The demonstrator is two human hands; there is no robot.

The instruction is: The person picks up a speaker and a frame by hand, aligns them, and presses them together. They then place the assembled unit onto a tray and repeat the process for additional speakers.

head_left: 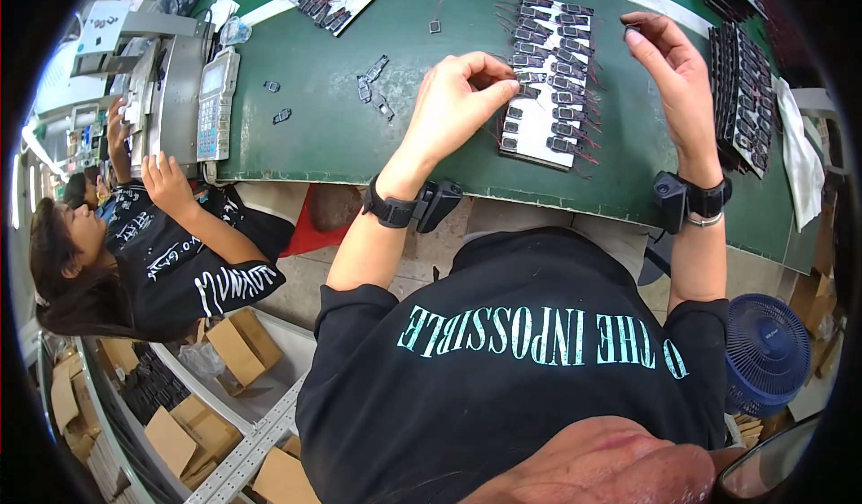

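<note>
Your left hand (458,100) pinches its fingertips on a small black part at the white tray (539,122) just beside it. Your right hand (673,73), raised beyond the tray's far side, nips another tiny piece (631,26).

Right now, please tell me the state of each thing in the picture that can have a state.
Left hand: fingertips pinched on a small part at the left edge of the white tray.
Right hand: raised above the table, pinching a tiny dark part.
White tray: flat on the green table, mostly filled with rows of small dark parts.
Loose parts: scattered on the table.
Blue fan: on the floor; running or not, cannot tell.
</note>
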